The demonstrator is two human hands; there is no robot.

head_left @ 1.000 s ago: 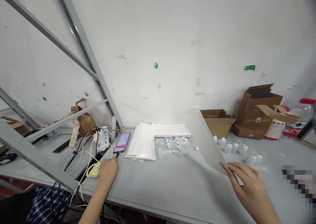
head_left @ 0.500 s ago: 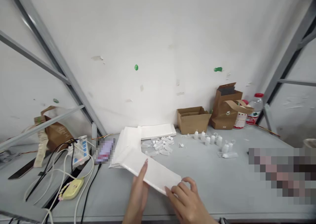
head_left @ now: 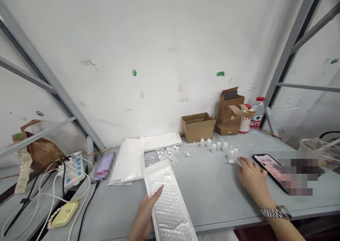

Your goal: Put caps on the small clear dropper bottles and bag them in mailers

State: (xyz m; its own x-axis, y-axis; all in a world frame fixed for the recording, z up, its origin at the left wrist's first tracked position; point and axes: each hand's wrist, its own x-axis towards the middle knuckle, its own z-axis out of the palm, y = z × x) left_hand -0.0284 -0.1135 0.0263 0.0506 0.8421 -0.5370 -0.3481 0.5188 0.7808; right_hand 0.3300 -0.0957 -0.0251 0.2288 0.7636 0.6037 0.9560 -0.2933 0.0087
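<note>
My left hand (head_left: 146, 212) grips a white padded bubble mailer (head_left: 170, 202), thumb on top and fingers underneath. The mailer slants toward me, its lower end past the table's front edge. At the right, my right hand (head_left: 252, 179) has its fingertips closed on the end of a small white bottle (head_left: 230, 161) lying on its side; the fingers hide part of it. Just behind it, several small white bottles (head_left: 218, 146) with looped strings stand upright. Left of these lies a heap of small clear-and-white bottles (head_left: 168, 153). Flat white mailers (head_left: 130, 159) are stacked at the left.
A phone (head_left: 271, 170) lies right of my right hand. At the back stand an open cardboard box (head_left: 198, 129), a brown paper bag (head_left: 228, 117) and a red-capped bottle (head_left: 257, 112). Cables, a power strip (head_left: 73, 172) and a yellow case (head_left: 65, 214) fill the left side.
My right hand has let go of the mailer and moved right to the lying bottle. My left hand has turned the mailer lengthwise toward me, off the stack. The view has shifted right.
</note>
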